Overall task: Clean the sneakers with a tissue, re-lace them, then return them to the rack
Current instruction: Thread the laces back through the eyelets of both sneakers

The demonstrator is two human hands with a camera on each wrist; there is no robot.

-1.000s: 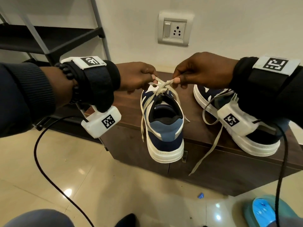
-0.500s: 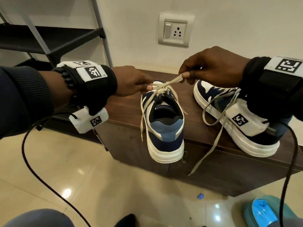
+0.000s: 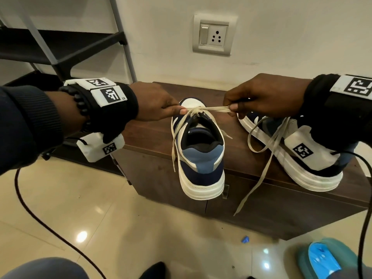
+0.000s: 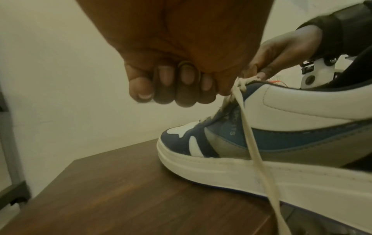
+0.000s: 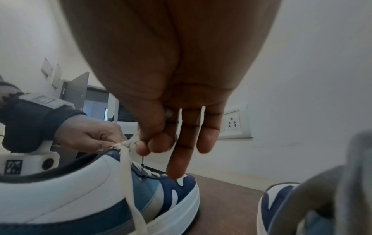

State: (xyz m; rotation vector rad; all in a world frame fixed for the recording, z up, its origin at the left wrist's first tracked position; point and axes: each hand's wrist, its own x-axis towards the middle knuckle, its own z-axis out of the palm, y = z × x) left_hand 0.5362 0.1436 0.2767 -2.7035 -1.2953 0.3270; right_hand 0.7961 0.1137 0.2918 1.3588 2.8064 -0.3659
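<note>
A navy, blue and white sneaker (image 3: 201,158) stands on a low brown cabinet (image 3: 149,135), its heel over the front edge. Its cream lace (image 3: 213,108) is stretched sideways above the tongue, knotted at the middle. My left hand (image 3: 161,106) pinches the lace's left end by the knot; in the left wrist view the other fingers (image 4: 167,89) are curled. My right hand (image 3: 261,97) pinches a lace loop on the right; the right wrist view shows one finger (image 5: 177,159) reaching down to the toe. The second sneaker (image 3: 302,158) sits to the right, laces hanging loose.
A dark metal shoe rack (image 3: 60,47) stands at the back left against the wall. A wall socket (image 3: 213,35) is above the cabinet. On the tiled floor lie a teal slipper (image 3: 322,258), a small blue scrap (image 3: 245,239) and black cables (image 3: 40,218).
Both hands have drawn apart, pulling the lace out sideways and tightening the knot. My right hand has dropped level with the left.
</note>
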